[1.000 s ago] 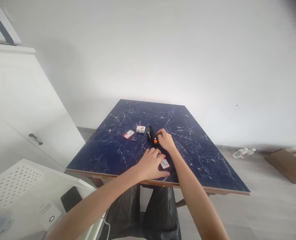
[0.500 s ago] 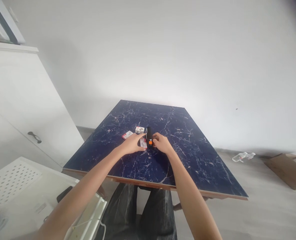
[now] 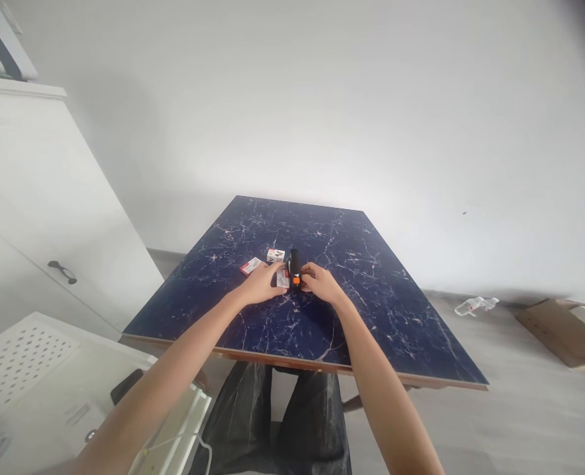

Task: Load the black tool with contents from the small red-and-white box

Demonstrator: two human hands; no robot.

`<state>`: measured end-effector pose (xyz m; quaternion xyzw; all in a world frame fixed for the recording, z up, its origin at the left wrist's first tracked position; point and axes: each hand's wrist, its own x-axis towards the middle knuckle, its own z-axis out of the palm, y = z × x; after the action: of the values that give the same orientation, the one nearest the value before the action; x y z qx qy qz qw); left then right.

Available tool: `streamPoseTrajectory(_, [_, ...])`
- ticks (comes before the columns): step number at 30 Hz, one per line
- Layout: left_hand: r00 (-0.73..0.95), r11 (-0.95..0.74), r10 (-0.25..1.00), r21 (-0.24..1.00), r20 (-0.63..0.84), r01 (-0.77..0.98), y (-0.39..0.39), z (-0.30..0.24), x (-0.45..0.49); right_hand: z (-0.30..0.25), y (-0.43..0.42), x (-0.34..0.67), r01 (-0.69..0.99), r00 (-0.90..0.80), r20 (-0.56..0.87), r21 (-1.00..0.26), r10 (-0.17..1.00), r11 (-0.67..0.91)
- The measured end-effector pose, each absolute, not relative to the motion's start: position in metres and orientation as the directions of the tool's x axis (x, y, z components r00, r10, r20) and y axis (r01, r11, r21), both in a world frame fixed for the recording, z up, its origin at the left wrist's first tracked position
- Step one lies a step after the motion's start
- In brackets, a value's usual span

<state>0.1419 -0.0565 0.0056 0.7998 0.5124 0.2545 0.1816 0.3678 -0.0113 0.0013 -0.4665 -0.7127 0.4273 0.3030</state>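
Note:
A black stapler (image 3: 295, 262) with an orange patch at its near end stands lengthwise on the blue marble-patterned table (image 3: 371, 310). My right hand (image 3: 320, 284) is at its right side, fingers curled and gripping it. On the left, my left hand (image 3: 261, 284) spans a small red-and-white box (image 3: 283, 278) between thumb and fingers. That box lies right beside the stapler. Beyond my left hand sits a white box printed with black clips (image 3: 276, 255). Another flat red-and-white box (image 3: 250, 266) lies to its left. My fingertips are partly hidden.
A white cabinet (image 3: 94, 218) stands at the left, with a white perforated surface (image 3: 22, 356) and a dark phone-like object (image 3: 126, 386) in front of it. Plastic bottles (image 3: 475, 305) and a cardboard box (image 3: 554, 330) rest on the floor at the right. Behind the table is a wall.
The view has shifted slightly. My left thumb and fingers sit a little differently around the small box; the stapler and my right hand stay about where they were.

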Motion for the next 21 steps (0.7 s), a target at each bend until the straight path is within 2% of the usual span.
streamPoseTrajectory(2, [0.347,-0.426,0.905,0.534,0.246,0.731,-0.056,0.010,0.141,0.001,-0.012,0.367,0.370,-0.383,0.008,-0.915,0.924,0.161])
streamPoseTrajectory(4, [0.278,-0.404,0.909,0.491,0.310,0.772,-0.054,0.016,0.135,0.000,-0.011,0.367,0.348,-0.383,-0.011,-0.928,0.924,0.133])
streamPoseTrajectory(7, [-0.047,-0.130,0.925,0.429,0.377,0.894,-0.048,0.022,0.115,0.000,-0.011,0.365,0.344,-0.378,-0.030,-0.933,0.925,0.110])
streamPoseTrajectory(9, [-0.186,0.058,0.938,0.397,0.292,0.916,-0.044,0.023,0.102,0.001,-0.010,0.365,0.364,-0.368,-0.040,-0.926,0.929,0.104])
streamPoseTrajectory(11, [-0.181,0.096,0.958,0.345,0.224,0.934,-0.042,0.020,0.094,0.002,-0.010,0.365,0.387,-0.356,-0.043,-0.916,0.934,0.105])
streamPoseTrajectory(14, [-0.152,0.070,0.950,0.288,0.273,0.955,-0.040,0.014,0.093,0.003,-0.011,0.365,0.397,-0.353,-0.044,-0.911,0.934,0.108])
streamPoseTrajectory(18, [-0.099,0.001,0.967,0.384,0.236,0.923,-0.041,0.009,0.099,0.005,-0.011,0.365,0.406,-0.355,-0.048,-0.907,0.934,0.108])
streamPoseTrajectory(21, [0.040,-0.152,0.963,0.417,0.266,0.896,-0.040,0.007,0.099,0.005,-0.012,0.365,0.416,-0.358,-0.037,-0.901,0.933,0.124])
